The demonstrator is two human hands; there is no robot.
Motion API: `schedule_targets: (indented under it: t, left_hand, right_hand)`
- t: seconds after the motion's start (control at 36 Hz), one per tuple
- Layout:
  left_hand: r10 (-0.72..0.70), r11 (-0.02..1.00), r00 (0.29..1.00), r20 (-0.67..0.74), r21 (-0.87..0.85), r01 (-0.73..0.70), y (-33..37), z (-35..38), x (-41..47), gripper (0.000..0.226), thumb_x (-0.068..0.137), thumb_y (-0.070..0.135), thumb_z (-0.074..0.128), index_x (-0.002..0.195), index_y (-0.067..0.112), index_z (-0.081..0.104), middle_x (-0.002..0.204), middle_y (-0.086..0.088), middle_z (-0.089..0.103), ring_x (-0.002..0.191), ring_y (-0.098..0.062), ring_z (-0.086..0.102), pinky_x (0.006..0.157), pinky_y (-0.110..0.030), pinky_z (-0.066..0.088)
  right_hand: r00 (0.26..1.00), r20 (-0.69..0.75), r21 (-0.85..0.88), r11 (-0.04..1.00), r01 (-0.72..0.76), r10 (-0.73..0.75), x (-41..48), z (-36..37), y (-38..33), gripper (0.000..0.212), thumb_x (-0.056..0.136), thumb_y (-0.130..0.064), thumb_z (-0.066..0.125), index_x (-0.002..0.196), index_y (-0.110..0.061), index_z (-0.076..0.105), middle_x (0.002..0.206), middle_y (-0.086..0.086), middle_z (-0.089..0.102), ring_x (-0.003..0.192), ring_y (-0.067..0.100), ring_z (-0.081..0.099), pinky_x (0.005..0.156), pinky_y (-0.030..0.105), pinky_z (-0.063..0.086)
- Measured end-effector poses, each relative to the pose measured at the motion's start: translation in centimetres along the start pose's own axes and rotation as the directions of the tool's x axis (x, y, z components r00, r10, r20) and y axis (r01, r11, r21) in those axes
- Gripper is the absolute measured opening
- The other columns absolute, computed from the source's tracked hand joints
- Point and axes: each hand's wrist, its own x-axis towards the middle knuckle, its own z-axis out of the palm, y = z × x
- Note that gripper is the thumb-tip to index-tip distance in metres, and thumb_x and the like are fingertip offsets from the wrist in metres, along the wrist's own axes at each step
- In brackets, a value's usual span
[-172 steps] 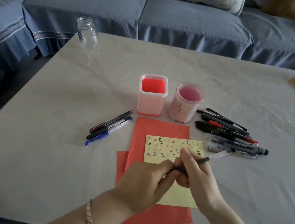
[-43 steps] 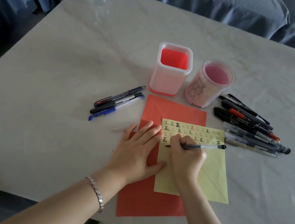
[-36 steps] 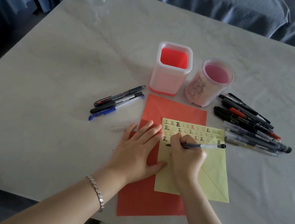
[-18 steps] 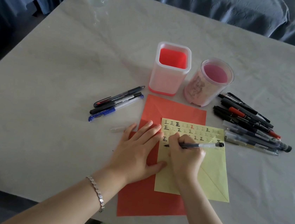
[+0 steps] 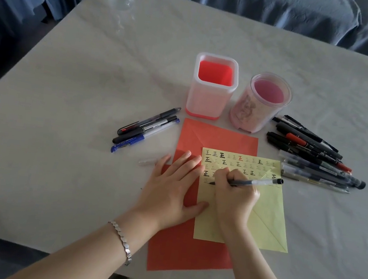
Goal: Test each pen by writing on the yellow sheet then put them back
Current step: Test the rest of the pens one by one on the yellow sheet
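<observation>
Yellow sheet (image 5: 268,217) lies toward the table's (image 5: 60,171) near edge. My right hand (image 5: 235,195) pinches a black-gripped pen (image 5: 247,182), tip on the sheet, knuckles hiding some marks. My left hand (image 5: 173,188) lies flat, fingers straight, partly hiding a clear cap (image 5: 148,161).

Right hand (image 5: 235,196) gripped a pen (image 5: 245,182), tip on the yellow sheet (image 5: 269,208); left hand (image 5: 172,190) lay flat on the red paper (image 5: 188,250). Loose pens (image 5: 312,154) lay right of two cups.

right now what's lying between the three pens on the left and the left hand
A small clear piece, likely a pen cap, lies on the table beside the left hand, short of the three pens, seen in the head view.
</observation>
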Motion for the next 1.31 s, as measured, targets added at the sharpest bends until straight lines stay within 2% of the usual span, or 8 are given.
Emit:
schedule_targets:
  t: [0.36, 0.53, 0.64, 0.83, 0.97, 1.08, 1.17, 1.31]
  left_hand:
    - [0.015, 0.997, 1.0, -0.013, -0.069, -0.016, -0.1, -0.9, -0.2, 0.045, 0.093, 0.038, 0.036, 0.128, 0.014, 0.051, 0.141, -0.003, 0.045, 0.136, -0.016, 0.026, 0.11, -0.032, 0.013]
    - [-0.15, 0.984, 0.957, -0.247, 0.054, 0.168, -2.2, -3.1, -0.6, 0.03, 0.078, 0.018, 0.053, 0.105, 0.01, 0.063, 0.105, -0.005, 0.061, 0.099, -0.021, 0.049, 0.085, -0.032, 0.033]
    - [-0.215, 0.954, 0.955, -0.205, 0.163, 0.25, -4.4, -4.0, -1.2, 0.027, 0.061, 0.003, 0.081, 0.083, 0.008, 0.066, 0.087, -0.007, 0.062, 0.077, -0.031, 0.062, 0.067, -0.038, 0.049]
    - [-0.172, 0.964, 0.971, -0.168, 0.176, 0.201, -4.0, -4.9, -1.1, 0.008, 0.076, 0.009, 0.072, 0.075, 0.011, 0.064, 0.074, -0.003, 0.061, 0.066, -0.029, 0.061, 0.057, -0.036, 0.048]
    - [-0.313, 0.926, 0.947, -0.067, -0.242, 0.289, 0.0, -5.6, -0.2, 0.009, 0.093, 0.017, 0.053, 0.093, 0.014, 0.062, 0.087, 0.007, 0.064, 0.08, -0.015, 0.063, 0.069, -0.031, 0.05]
    - [-0.328, 0.795, 0.944, -0.014, -0.544, 0.268, 3.4, -6.6, 0.4, 0.013, 0.093, 0.02, 0.051, 0.087, 0.031, 0.054, 0.087, 0.016, 0.064, 0.082, -0.002, 0.061, 0.073, -0.016, 0.046]
    - [-0.281, 0.75, 0.96, -0.007, -0.626, 0.214, 4.9, -7.4, 0.7, 0.008, 0.091, 0.029, 0.048, 0.089, 0.03, 0.056, 0.089, 0.019, 0.064, 0.083, -0.001, 0.061, 0.071, -0.013, 0.045]
    - [-0.21, 0.725, 0.978, 0.01, -0.67, 0.162, 6.2, -8.2, 0.7, 0.016, 0.088, 0.036, 0.045, 0.095, 0.028, 0.057, 0.091, 0.026, 0.06, 0.083, -0.001, 0.059, 0.069, -0.008, 0.041]
  right_hand:
    - [0.969, 0.081, 0.276, 0.929, -0.246, 0.233, -0.6, -2.8, -0.6, 0.039, 0.088, -0.019, 0.059, 0.056, 0.002, 0.053, 0.037, -0.004, 0.046, 0.036, 0.004, 0.04, 0.039, 0.016, 0.033]
    - [0.967, 0.138, 0.248, 0.937, -0.245, 0.216, -1.1, -5.9, 0.1, 0.026, 0.087, -0.016, 0.059, 0.064, -0.005, 0.056, 0.039, -0.004, 0.049, 0.038, 0.002, 0.044, 0.042, 0.012, 0.035]
    - [0.969, 0.132, 0.217, 0.948, -0.233, 0.208, -0.8, -7.6, 0.8, 0.025, 0.087, -0.015, 0.06, 0.063, -0.009, 0.056, 0.04, -0.003, 0.052, 0.038, 0.003, 0.045, 0.042, 0.013, 0.037]
    - [0.962, 0.193, 0.222, 0.946, -0.236, 0.195, -0.6, -8.8, 1.1, 0.021, 0.083, -0.009, 0.065, 0.064, -0.004, 0.057, 0.046, 0.0, 0.056, 0.044, 0.005, 0.05, 0.048, 0.016, 0.042]
    - [0.947, 0.276, 0.316, 0.915, -0.252, 0.166, -0.6, -9.3, -0.8, 0.017, 0.085, -0.008, 0.06, 0.068, -0.008, 0.064, 0.058, 0.0, 0.067, 0.049, 0.007, 0.054, 0.047, 0.016, 0.042]
    - [0.911, 0.377, 0.493, 0.796, -0.35, 0.167, -0.3, -10.0, -3.0, 0.039, 0.09, -0.042, 0.048, 0.077, -0.014, 0.072, 0.075, 0.009, 0.073, 0.068, 0.021, 0.067, 0.056, 0.023, 0.049]
    - [0.881, 0.449, 0.571, 0.711, -0.41, 0.147, 0.0, -10.5, -4.1, 0.064, 0.066, -0.075, 0.055, 0.079, -0.015, 0.076, 0.08, 0.015, 0.073, 0.076, 0.024, 0.069, 0.062, 0.022, 0.051]
    - [0.884, 0.453, 0.621, 0.672, -0.404, 0.113, 0.3, -11.2, -5.3, 0.066, 0.06, -0.075, 0.059, 0.079, -0.014, 0.075, 0.079, 0.018, 0.072, 0.076, 0.025, 0.069, 0.064, 0.022, 0.051]
